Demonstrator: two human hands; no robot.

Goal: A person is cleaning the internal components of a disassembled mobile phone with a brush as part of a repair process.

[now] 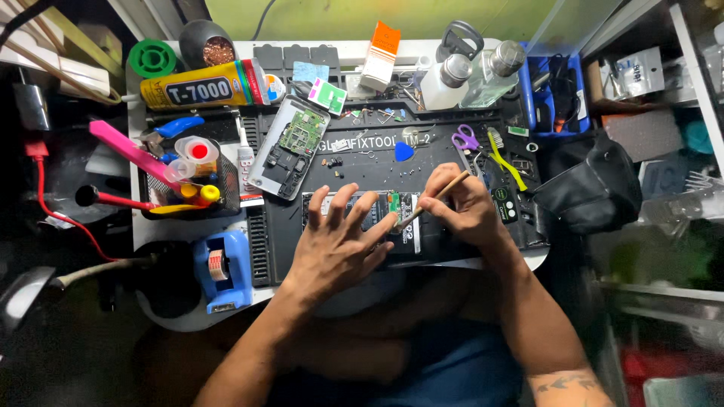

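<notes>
My left hand lies flat with fingers spread on an opened phone on the black work mat, pressing it down. My right hand pinches a thin wooden stick, whose tip touches the phone's inside near a small green board, right by my left fingertips. A second opened phone with a green circuit board lies at an angle to the upper left of my hands.
A large yellow glue tube lies at the back left. A mesh cup of tools and a blue tape dispenser sit left. Purple scissors, a blue pick, bottles and a black pouch stand right.
</notes>
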